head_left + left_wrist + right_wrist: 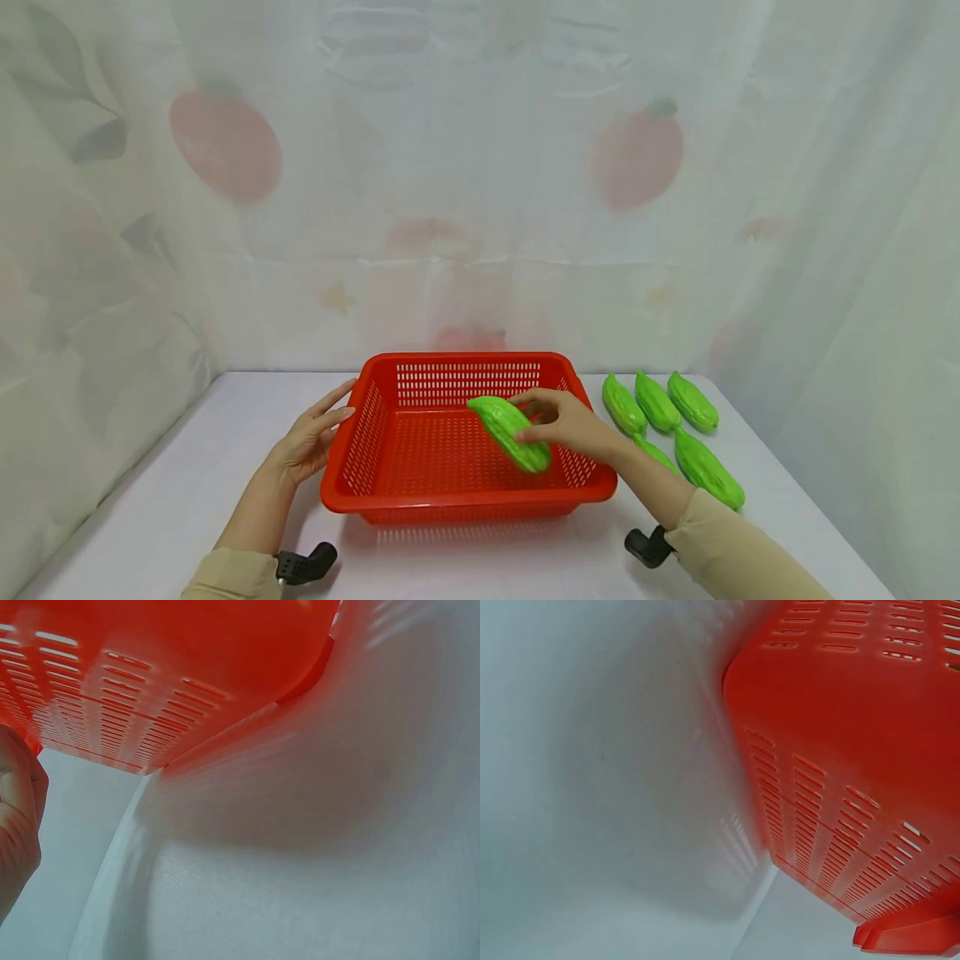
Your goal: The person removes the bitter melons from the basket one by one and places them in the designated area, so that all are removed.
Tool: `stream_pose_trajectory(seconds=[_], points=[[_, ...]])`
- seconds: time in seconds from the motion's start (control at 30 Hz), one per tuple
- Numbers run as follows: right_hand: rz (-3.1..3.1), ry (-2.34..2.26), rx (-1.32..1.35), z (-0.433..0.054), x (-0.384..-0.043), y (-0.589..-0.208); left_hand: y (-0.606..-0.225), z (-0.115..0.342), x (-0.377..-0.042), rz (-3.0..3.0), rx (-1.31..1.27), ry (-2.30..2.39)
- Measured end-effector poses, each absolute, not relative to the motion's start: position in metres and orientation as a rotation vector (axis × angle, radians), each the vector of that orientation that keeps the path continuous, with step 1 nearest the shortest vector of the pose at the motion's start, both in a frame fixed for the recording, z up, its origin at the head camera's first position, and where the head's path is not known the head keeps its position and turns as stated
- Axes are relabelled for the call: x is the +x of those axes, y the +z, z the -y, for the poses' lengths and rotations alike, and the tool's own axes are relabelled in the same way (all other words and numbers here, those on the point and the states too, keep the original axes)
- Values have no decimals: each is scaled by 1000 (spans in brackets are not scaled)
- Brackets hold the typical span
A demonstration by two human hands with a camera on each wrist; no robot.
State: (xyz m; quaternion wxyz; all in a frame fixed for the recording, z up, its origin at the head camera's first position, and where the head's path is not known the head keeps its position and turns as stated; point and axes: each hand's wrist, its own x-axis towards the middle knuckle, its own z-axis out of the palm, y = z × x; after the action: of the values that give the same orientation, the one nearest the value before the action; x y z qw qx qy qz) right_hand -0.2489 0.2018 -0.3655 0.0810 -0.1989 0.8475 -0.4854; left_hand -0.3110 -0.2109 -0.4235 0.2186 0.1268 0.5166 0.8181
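A red plastic basket (465,501) with slotted walls stands on the white table. Over its inside, right of centre, my right hand (566,423) holds a bright green bitter melon (501,427) between thumb and fingers, the melon tilted. My left hand (311,440) is at the basket's left side, fingers extended and touching the rim. In the left wrist view part of that left hand (16,817) shows beside the basket's outer wall (172,645). The right wrist view has only the basket's outer wall (840,712); hand and melon are hidden there.
Several more bitter melons (657,403) lie on the table (780,533) right of the basket, some close by my right forearm. A printed curtain (480,192) hangs behind and along both sides. Black wrist devices (307,564) sit on both wrists.
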Motion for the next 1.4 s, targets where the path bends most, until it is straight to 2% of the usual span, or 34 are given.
stream_pose_trajectory(seconds=[0.3,0.7,1.4], points=[[-2477,-1576,-463,-203,-251,-365,-425,210,-312,-1413,338,2278],[-2440,-1684,-462,-207,-250,-360,-424,211,-311,-1402,330,2281],[-2466,-1807,-380,-247,-246,-341,-425,210,-312,-1356,341,2305]])
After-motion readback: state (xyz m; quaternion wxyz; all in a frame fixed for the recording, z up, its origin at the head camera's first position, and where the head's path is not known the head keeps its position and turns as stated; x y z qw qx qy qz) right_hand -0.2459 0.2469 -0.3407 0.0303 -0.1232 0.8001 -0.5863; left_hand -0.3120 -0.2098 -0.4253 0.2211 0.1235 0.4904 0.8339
